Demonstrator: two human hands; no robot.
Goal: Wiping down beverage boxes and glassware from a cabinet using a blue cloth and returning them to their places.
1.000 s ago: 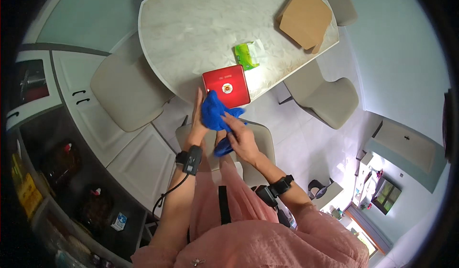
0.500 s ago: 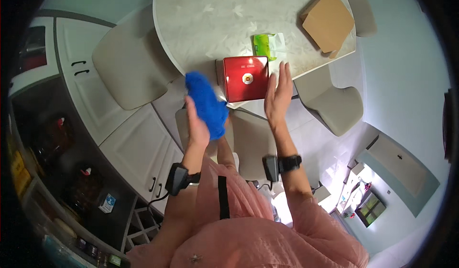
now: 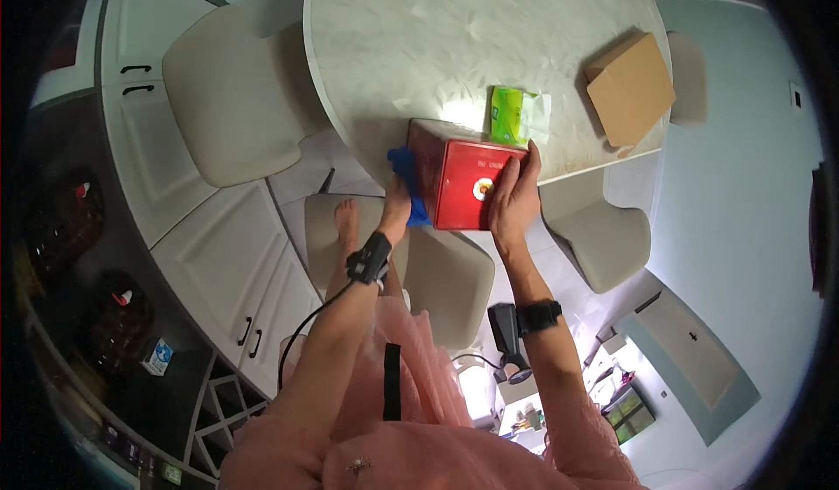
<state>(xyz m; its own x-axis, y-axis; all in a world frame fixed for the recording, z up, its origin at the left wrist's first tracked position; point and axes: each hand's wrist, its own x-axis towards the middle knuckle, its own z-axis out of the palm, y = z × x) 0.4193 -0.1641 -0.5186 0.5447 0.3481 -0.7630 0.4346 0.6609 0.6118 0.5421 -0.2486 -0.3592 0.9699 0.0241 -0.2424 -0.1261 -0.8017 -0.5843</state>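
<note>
A red box (image 3: 465, 184) with shiny sides and a small round emblem is at the near edge of the pale table (image 3: 419, 44). My right hand (image 3: 516, 199) is pressed along its right side, fingers extended up to the far corner and thumb over the red face. Against the box's left side, my left hand (image 3: 398, 203) holds a blue cloth (image 3: 418, 203). Most of the cloth is hidden between that hand and the box. Just beyond the box lies a green and white soft packet (image 3: 509, 114).
A brown cardboard box (image 3: 634, 92) sits at the table's right side. Beige chairs stand around: one at the left (image 3: 232, 97), one at the right (image 3: 599, 232), one below the table edge (image 3: 448, 284). White cabinets (image 3: 232, 263) line the left. Cables run from both wrist devices.
My left hand has brought the blue cloth rightward against the box's left side. My right hand has closed onto the right side, and the box now looks tilted, showing more of its left side.
</note>
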